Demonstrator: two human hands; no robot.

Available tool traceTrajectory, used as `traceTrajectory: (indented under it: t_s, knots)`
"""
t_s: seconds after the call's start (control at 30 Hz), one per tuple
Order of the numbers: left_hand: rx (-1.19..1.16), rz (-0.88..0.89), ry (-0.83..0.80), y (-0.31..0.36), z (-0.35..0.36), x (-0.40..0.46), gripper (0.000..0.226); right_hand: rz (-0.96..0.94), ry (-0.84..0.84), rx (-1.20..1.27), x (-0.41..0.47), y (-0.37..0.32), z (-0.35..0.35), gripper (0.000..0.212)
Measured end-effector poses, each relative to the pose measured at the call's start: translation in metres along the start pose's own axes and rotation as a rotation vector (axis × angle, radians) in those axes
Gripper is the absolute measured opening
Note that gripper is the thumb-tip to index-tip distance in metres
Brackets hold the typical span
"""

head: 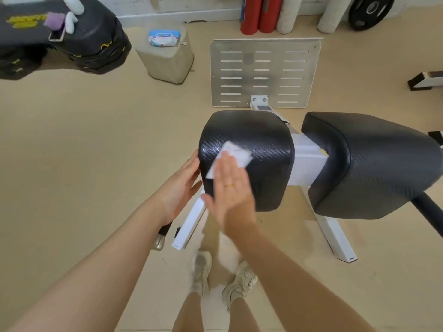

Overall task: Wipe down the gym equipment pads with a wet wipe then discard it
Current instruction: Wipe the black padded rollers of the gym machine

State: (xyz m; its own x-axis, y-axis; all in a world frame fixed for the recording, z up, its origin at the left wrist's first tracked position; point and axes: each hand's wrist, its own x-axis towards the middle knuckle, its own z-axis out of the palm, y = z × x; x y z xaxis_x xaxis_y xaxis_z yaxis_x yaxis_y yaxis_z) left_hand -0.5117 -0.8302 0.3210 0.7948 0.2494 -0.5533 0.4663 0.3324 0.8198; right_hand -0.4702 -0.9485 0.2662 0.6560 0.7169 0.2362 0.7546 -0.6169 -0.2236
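Observation:
A black textured pad (pixel 261 137) sits on a white frame in the middle of the view. A second, larger black pad (pixel 374 164) lies to its right. A white wet wipe (pixel 236 154) lies flat on the near pad's top. My right hand (pixel 230 188) presses the wipe down with straight fingers. My left hand (pixel 182 185) rests with open fingers against the pad's left side.
A white metal footplate (pixel 263 73) stands behind the pads. A pack of wipes (pixel 164 37) lies on a grey bin (pixel 167 61) at the back left. Black equipment (pixel 72 37) is far left; red and white rolls (pixel 261 13) and a weight plate (pixel 370 10) line the wall.

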Motion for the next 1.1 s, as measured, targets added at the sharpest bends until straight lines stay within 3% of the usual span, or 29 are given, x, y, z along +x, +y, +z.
traceTrajectory:
  t_s: [0.1,0.2,0.33,0.43,0.6,0.77,1.0,1.1]
  knots:
    - [0.068,-0.008,0.001,-0.005,-0.009,0.005,0.045,-0.070,-0.038,-0.018,-0.007,-0.022,0.014,0.069]
    - [0.214,-0.069,-0.004,-0.011,-0.010,0.008,0.072,-0.031,0.052,-0.001,-0.011,0.005,0.013,0.066]
    - [0.173,-0.037,-0.019,-0.008,-0.008,0.008,0.047,0.271,0.117,-0.118,-0.030,0.052,-0.002,0.063]
    - [-0.087,0.013,0.012,-0.007,-0.010,0.006,0.040,0.403,0.160,-0.088,-0.039,0.062,-0.004,0.066]
    - [-0.092,0.126,-0.016,-0.023,0.001,0.005,0.036,0.296,0.155,0.028,-0.014,0.008,0.018,0.079]
    - [-0.020,0.080,-0.036,-0.028,-0.012,0.007,0.039,0.086,0.120,-0.027,-0.015,-0.017,0.037,0.071]
    - [-0.042,0.101,-0.024,-0.032,-0.006,0.009,0.039,0.433,0.113,-0.234,-0.045,0.062,0.002,0.071]
    - [-0.085,0.153,0.014,-0.037,0.007,0.009,0.040,0.387,0.164,-0.135,-0.042,0.058,0.011,0.069]
